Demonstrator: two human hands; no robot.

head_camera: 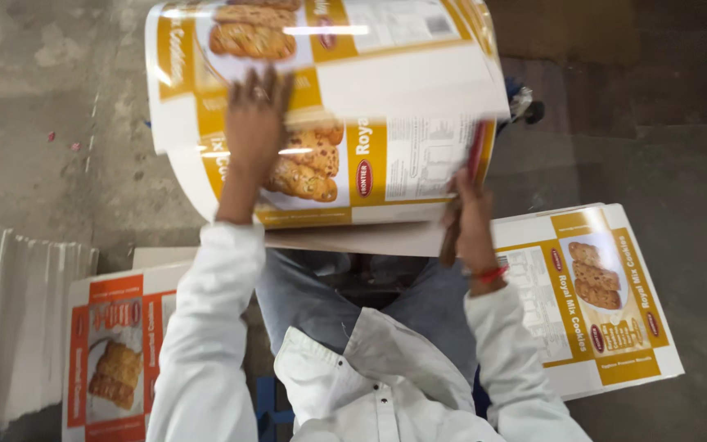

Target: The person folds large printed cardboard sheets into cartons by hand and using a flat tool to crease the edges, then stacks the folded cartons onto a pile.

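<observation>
Both hands grip printed yellow carton sheets (345,123): left hand (254,123) pressed flat on top, right hand (470,221) pinching the edge.

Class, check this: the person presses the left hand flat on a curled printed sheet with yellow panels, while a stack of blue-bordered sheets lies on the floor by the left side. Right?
Not quite. The head view shows the floor stack is orange-bordered, not blue. The left hand does press flat on the curled printed sheet.

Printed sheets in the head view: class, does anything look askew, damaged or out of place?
The top printed sheet is bowed upward, not flat, under the left hand and right hand. Small scraps litter the floor. No tears show, though the sheet is blurred.
</observation>
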